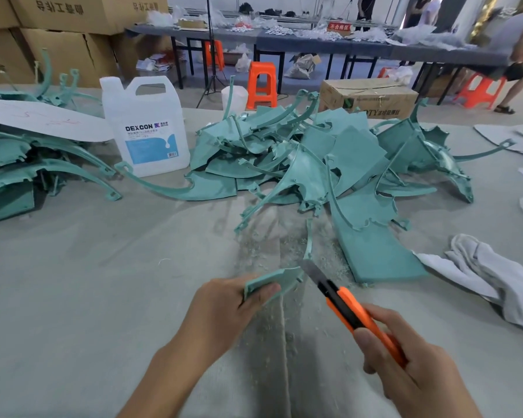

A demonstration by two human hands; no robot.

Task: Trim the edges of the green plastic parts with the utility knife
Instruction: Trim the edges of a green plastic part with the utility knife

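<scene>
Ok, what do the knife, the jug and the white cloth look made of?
Knife: orange and black body, probably smooth plastic; grey blade looks like dull metal. Jug: translucent white plastic, judging by its moulded handle and milky walls. Cloth: soft woven or knit fabric, perhaps cotton, since it lies crumpled in folds.

Orange utility knife [354, 315], blade extended, touches one green part [284, 276]; a pile [299, 159] lies behind.

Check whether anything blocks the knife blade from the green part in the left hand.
Nothing visible does. The utility knife in the right hand has its blade at the edge of the green part held by the left hand.
</scene>
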